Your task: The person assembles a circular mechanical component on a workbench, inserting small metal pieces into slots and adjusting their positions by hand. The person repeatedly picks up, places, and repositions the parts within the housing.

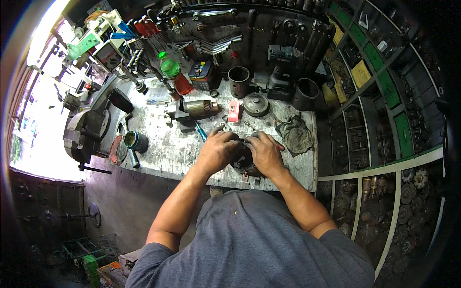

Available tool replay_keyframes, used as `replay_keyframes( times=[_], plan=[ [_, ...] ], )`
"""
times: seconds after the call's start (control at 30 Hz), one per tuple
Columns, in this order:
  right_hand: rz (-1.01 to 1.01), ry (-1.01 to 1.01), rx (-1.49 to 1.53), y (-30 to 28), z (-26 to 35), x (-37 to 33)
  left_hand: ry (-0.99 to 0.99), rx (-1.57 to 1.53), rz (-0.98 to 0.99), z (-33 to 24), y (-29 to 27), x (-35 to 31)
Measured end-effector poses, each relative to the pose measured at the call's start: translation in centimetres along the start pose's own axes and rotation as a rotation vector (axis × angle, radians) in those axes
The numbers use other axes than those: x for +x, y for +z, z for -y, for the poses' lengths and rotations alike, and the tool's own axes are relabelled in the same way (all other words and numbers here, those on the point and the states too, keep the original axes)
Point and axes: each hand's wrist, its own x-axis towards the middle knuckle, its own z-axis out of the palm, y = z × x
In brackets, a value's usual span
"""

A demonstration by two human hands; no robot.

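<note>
We're over the bench [192,158] now, filling the middle of the frame, grimy and crowded. At the left edge sits one big grey bench vise [89,127]. At upper centre there's one cordless drill [283,72], with two dark metal sleeves, one [238,81] to its left and one [306,93] to its right. One armature [199,108] lies centre-left, one green-capped bottle [173,72] above it, one crumpled rag [295,134] to the right.

At centre, both hands are on one dark round motor housing [245,161] at the bench's near edge. Left hand [218,151], grip pressed around its left side; right hand [266,153] pinching its top rim. We judge the work mid-way: parts lie loose and the armature is out.
</note>
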Motion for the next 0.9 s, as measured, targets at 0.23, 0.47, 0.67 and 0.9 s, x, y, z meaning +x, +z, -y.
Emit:
replay_keyframes(
  times=[0.23,0.47,0.67,0.9],
  plan=[
    [0.027,0.003,-0.009,-0.1,-0.3,0.1,0.236,0.113,0.182,2.4,-0.8,1.2],
    [0.009,0.028,0.091,0.5,-0.8,0.1,0.222,0.137,0.162,0.3,-0.5,0.3],
    [-0.022,0.046,0.155,0.6,-0.9,0.0,-0.18,-0.282,-0.082,-2.0,1.3,-0.5],
    [-0.028,0.063,0.164,0.3,-0.9,0.1,-0.302,-0.282,-0.228,-3.7,2.8,-0.4]
  ],
)
